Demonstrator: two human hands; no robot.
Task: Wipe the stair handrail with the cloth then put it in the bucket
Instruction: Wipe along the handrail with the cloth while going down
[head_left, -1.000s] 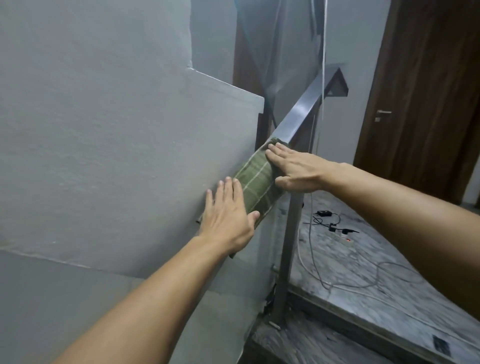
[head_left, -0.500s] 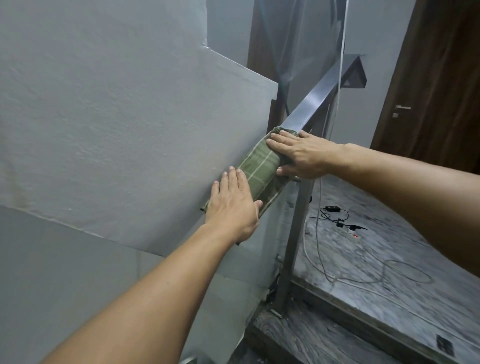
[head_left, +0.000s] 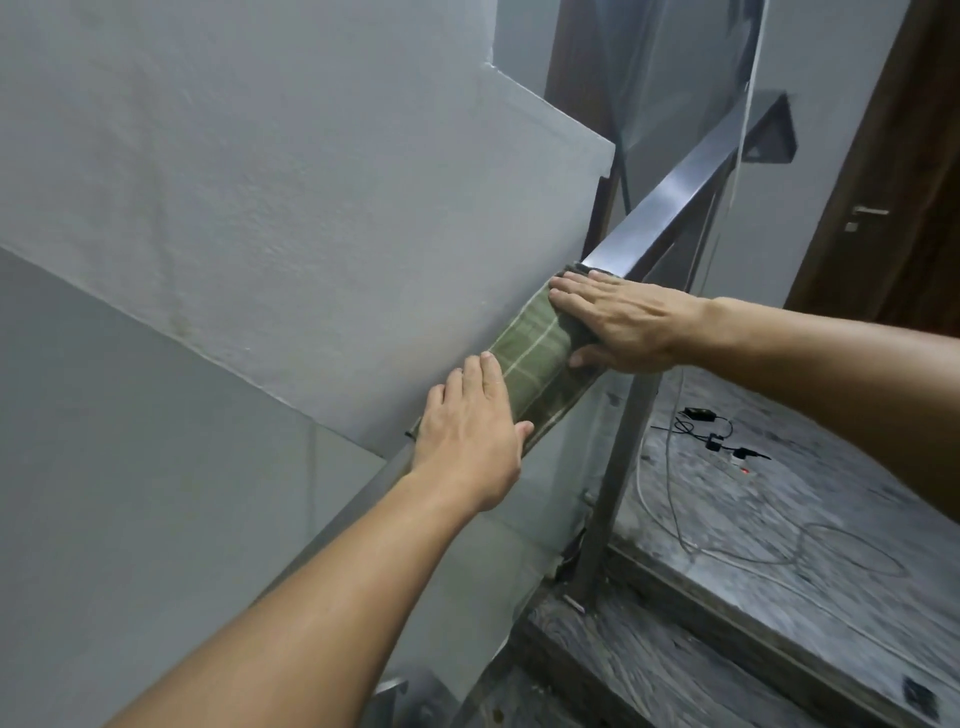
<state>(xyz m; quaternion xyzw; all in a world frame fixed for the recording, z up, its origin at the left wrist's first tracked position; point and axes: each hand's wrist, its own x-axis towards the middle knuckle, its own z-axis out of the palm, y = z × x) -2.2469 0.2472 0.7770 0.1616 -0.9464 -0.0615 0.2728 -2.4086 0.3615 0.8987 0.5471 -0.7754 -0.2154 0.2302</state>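
A green checked cloth (head_left: 530, 358) is draped over the sloping metal stair handrail (head_left: 670, 200). My left hand (head_left: 470, 436) lies flat on the cloth's lower end, fingers together, thumb on the rail's right side. My right hand (head_left: 618, 325) presses on the cloth's upper end, fingers across the top and thumb curled under the rail's side. Bare rail continues up to the right beyond the cloth. No bucket is in view.
A grey wall (head_left: 260, 234) runs close along the left of the rail. A metal post (head_left: 618, 467) drops from the rail to marble steps (head_left: 727, 623). Cables and a charger (head_left: 717, 441) lie on the landing. A dark wooden door (head_left: 883, 208) stands at the right.
Both hands and the cloth have slid a little way up the rail together. The view has shifted, so more of the wall and steps shows.
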